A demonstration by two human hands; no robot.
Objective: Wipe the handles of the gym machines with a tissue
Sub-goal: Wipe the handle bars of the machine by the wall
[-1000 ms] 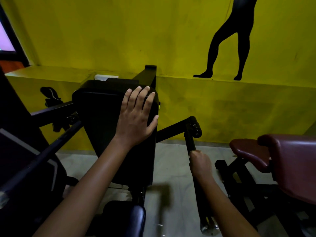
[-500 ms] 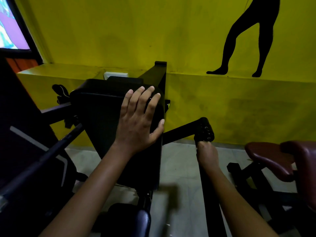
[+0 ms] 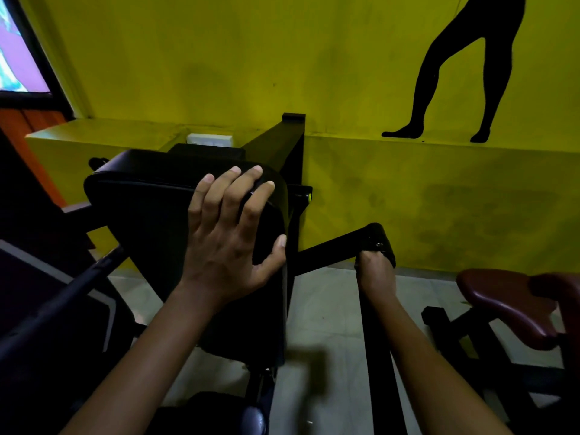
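Note:
A black gym machine fills the middle of the view. My left hand (image 3: 230, 237) lies flat with fingers spread on its black back pad (image 3: 150, 215), near the pad's right edge. My right hand (image 3: 375, 276) is closed around the machine's black right handle bar (image 3: 381, 356), at its upper end just below the black joint (image 3: 378, 241). No tissue shows; the inside of my right fist is hidden. The left handle bar (image 3: 62, 296) runs diagonally at the left, untouched.
A dark red padded bench (image 3: 508, 302) on a black frame stands at the right. The yellow wall and ledge (image 3: 408, 189) lie straight ahead, with a white socket plate (image 3: 209, 140). A dark machine fills the left edge. Grey tiled floor (image 3: 320, 309) shows between.
My right hand has slid up the right handle bar from its middle to just under the joint. My left hand has stayed on the pad. The view has shifted slightly left.

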